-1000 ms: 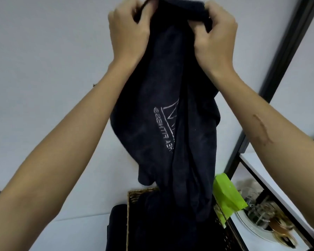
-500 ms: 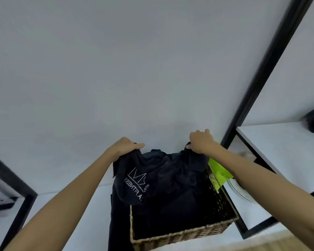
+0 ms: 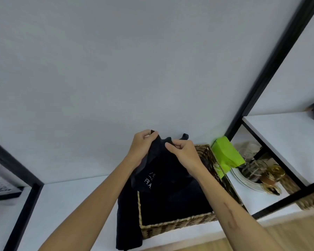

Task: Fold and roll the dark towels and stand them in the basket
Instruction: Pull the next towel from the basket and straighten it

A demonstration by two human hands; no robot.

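My left hand (image 3: 140, 145) and right hand (image 3: 182, 151) both pinch towel (image 3: 161, 171) top edge, grip tight, above basket (image 3: 179, 223) on shelf (image 3: 65, 200).

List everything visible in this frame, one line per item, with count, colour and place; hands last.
held towel: 1, dark with white lettering, above the basket, gripped at its top edge
basket: 1, woven tan, on the white shelf, dark cloth inside
draped towel: 1, dark, hanging beside the basket's left wall
green item: 1, bright green, right of the basket
plate: 1, white, right compartment, under glassware
glass jars: number unclear, clear and amber, on the plate
shelf frame: black bars, white boards
picture: 1, black and white, far left
left hand: pinches the held towel
right hand: pinches the held towel
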